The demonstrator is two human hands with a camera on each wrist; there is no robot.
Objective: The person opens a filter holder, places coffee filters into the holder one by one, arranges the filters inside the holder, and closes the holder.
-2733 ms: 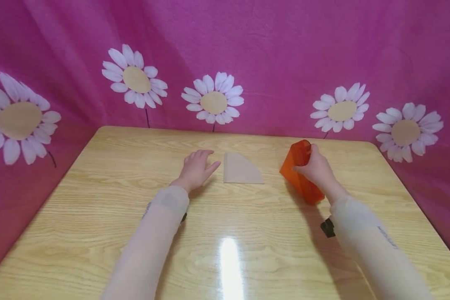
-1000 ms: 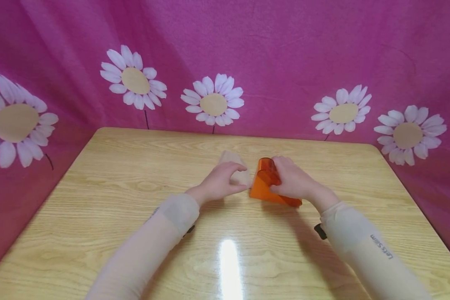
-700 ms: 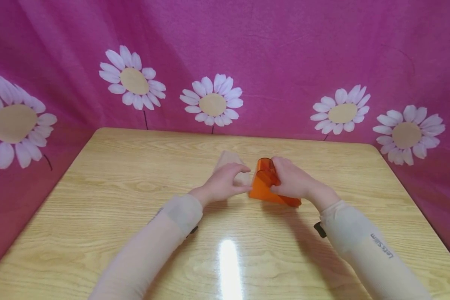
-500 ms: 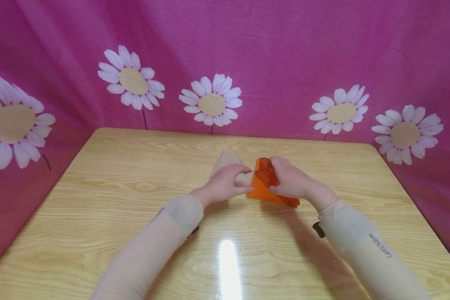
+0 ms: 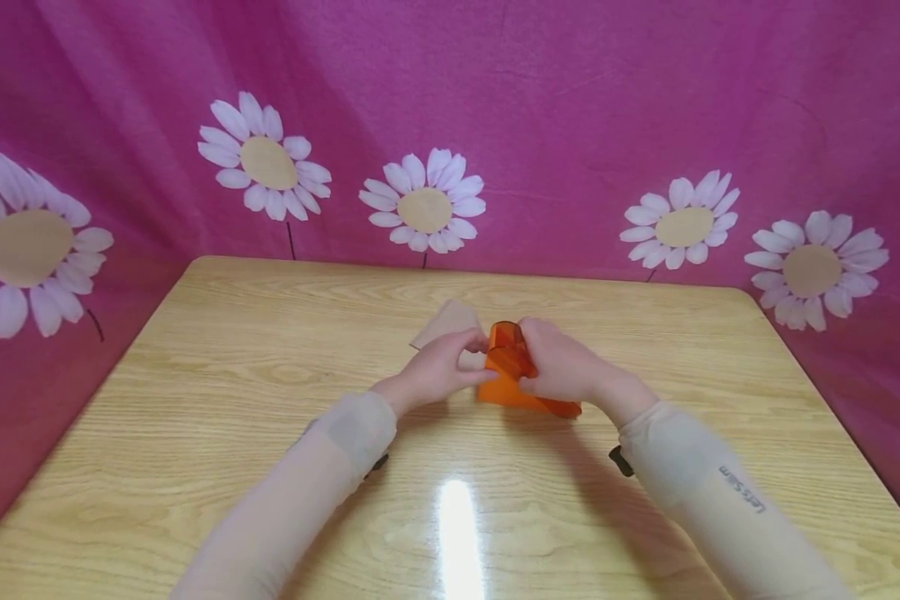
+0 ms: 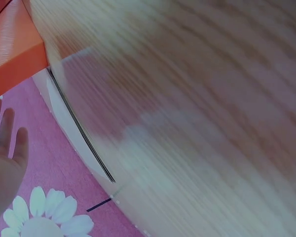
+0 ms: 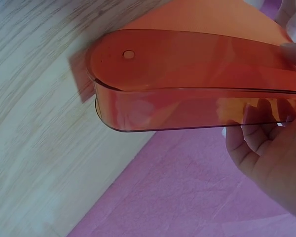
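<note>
A translucent orange plastic holder (image 5: 513, 393), wedge-shaped with a rounded end, stands tilted in the middle of the table. My right hand (image 5: 566, 358) grips it from the right; in the right wrist view the fingers (image 7: 244, 148) are bent against its side. From the left, my left hand (image 5: 435, 367) has its thumb in front of the holder's edge and its index finger at the far side, pinching it. Other left fingers (image 6: 7, 131) show straight beneath the holder in the left wrist view. A tan fan-shaped paper stack (image 5: 453, 319) lies behind the left hand, partly hidden.
The light wooden table (image 5: 270, 333) has rounded far corners. Behind it hangs a magenta cloth (image 5: 555, 142) with white daisies. A bright light reflection (image 5: 459, 533) lies on the near part of the tabletop.
My right hand has brought the orange holder left from the table's right side. My left hand has moved right and now meets the holder's edge. The paper stack has turned and shifted slightly left.
</note>
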